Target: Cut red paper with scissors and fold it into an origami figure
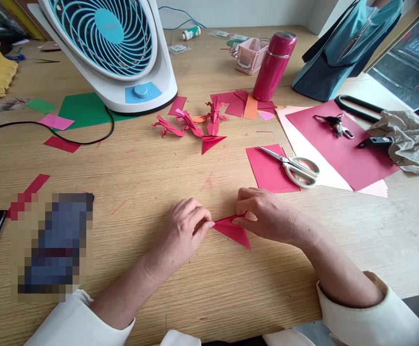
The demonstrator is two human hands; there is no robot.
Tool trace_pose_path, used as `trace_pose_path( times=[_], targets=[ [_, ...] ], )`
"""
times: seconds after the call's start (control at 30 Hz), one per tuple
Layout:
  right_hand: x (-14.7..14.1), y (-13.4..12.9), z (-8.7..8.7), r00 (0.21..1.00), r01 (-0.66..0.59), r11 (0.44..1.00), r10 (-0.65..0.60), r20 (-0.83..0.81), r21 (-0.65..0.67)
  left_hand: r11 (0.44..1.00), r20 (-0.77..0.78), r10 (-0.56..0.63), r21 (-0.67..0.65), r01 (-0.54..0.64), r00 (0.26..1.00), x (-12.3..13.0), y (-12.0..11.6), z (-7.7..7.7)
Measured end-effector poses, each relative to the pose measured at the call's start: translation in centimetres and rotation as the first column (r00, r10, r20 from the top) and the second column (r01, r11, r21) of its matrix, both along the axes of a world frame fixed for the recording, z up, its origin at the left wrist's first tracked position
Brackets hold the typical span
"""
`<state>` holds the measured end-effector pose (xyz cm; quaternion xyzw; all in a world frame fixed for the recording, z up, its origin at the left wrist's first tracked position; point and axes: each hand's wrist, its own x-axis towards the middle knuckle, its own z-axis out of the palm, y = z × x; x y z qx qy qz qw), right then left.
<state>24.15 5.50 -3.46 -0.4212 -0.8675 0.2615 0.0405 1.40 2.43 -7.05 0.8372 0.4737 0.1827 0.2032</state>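
Note:
A red folded paper [235, 230] with a pointed left end lies low over the wooden table between my hands. My left hand [189, 223] pinches its left tip between thumb and fingers. At its right end, my right hand [263, 211] is closed on the upper edge, the thumb lying on the paper. Beyond my hands stand several red origami figures [213, 117], with a small red folded triangle [212, 142] just in front of them. Scissors [296, 168] with white handles rest on red paper squares [267, 175] beyond my right hand.
A fan [144, 91] stands at the back left, its black cable [50, 126] crossing the table. Behind are a red thermos [274, 65], a pink basket [250, 55] and a blue bag [346, 48]. Keys [339, 126] lie on a red sheet [353, 158] at right. A blurred-out object [57, 240] lies left.

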Motion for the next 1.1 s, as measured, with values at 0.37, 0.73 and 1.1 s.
trace_pose_path(
  times=[0.37, 0.73, 1.1],
  targets=[
    [-0.2, 0.0, 0.2, 0.999, 0.019, 1.000, -0.019, 0.032, -0.021, 0.921, -0.082, -0.214, 0.315, 0.229, 0.973, 0.4, -1.9, 0.3],
    [-0.2, 0.0, 0.3, 1.000, 0.014, 1.000, -0.013, 0.025, -0.022, 0.946, -0.426, -0.092, 0.244, 0.213, 0.900, 0.9, -6.1, 0.1],
    [0.1, 0.2, -0.4, 1.000, -0.003, 1.000, 0.003, -0.004, -0.001, 0.943, -0.483, -0.021, 0.280, 0.178, 0.875, 1.4, -6.4, 0.4]
  ],
)
